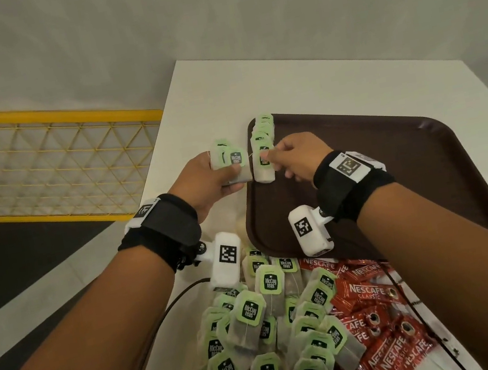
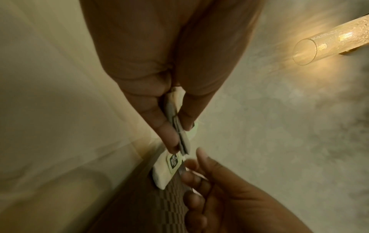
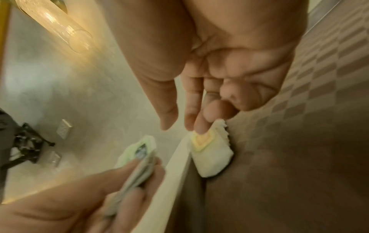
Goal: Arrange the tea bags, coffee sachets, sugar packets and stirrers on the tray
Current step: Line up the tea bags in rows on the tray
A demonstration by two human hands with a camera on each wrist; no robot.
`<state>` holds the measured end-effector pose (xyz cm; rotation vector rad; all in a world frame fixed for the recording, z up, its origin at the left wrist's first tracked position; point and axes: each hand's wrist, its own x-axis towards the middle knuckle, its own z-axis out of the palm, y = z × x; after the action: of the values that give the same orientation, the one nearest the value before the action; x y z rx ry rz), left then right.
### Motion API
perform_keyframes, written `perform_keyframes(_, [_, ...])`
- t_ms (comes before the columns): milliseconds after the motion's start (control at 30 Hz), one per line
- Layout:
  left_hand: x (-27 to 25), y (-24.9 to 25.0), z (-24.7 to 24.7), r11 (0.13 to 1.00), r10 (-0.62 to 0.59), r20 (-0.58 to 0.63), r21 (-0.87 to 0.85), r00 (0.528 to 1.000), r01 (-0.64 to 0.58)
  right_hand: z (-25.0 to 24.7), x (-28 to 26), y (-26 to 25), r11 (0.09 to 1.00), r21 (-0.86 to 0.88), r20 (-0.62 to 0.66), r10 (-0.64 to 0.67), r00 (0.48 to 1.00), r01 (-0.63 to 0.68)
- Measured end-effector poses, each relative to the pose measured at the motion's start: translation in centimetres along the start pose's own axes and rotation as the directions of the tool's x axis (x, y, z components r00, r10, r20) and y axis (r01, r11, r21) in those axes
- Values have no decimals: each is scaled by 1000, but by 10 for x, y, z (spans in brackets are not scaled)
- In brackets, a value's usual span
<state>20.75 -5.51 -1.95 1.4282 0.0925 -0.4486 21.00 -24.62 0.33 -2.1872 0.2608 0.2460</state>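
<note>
— Two hands are up by the far left corner of the tray. What is the left hand (image 1: 207, 180) doing?

— It holds a small stack of tea bags (image 1: 230, 162), squeezed between the thumb and the fingers. It is over the white table (image 1: 300, 83), just beside the tray's left edge.

— And the right hand (image 1: 301, 156)?

— Its fingertips (image 3: 201, 126) press down on the green tag of one tea bag (image 1: 263, 165). The fingers are bent a little, and the thumb sticks out to the side. They may be pinching the tag, but the wrist view is too blurry to be sure.

— Where is that tea bag?

— It lies on the brown tray (image 1: 411, 161), right at the left rim. Behind it, more tea bags make a row (image 1: 263, 129) along the same rim.

— What else is near?

— Close to the person there is a big pile of loose tea bags (image 1: 271, 326). Red coffee sachets (image 1: 376, 314) lie just beside that pile, on its right.
</note>
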Motion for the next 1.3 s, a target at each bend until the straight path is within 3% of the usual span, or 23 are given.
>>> perform_keyframes(100, [-1,0,7,999,21,84,26,996,-24,2,-7,-4,997,48,114,-58,992,53])
perform_keyframes(200, [-2,1,14,999,13,133,31,991,-18,3,-7,-2,995,93,119,-41,992,30])
perform_keyframes(367, [-1,4,15,985,-79,-7,-152,997,77,2,-7,4,986,118,110,106,988,-119])
perform_keyframes(467, [-2,6,10,968,-118,-32,-228,993,107,2,-6,5,982,57,121,175,977,-183])
perform_keyframes(733, [-7,2,6,994,-65,-55,87,996,70,5,-4,-5,969,-142,110,217,970,-201])
perform_keyframes(900, [-10,0,7,993,-38,-31,109,999,42,3,-5,-7,949,-263,85,200,976,-171])
perform_keyframes(1000, [-9,-1,7,994,-12,-6,108,1000,13,0,-14,-11,995,-89,39,39,998,-35])
perform_keyframes(1067, [-8,-2,8,994,5,11,106,1000,-6,0,-19,-17,1000,-4,101,-24,995,25])
perform_keyframes(1200, [-8,-3,14,994,9,37,112,999,-13,6,-19,-19,999,37,119,-6,993,1])
perform_keyframes(1300, [-11,-2,13,998,-28,-22,60,999,29,5,-17,-6,997,59,113,48,992,-55])
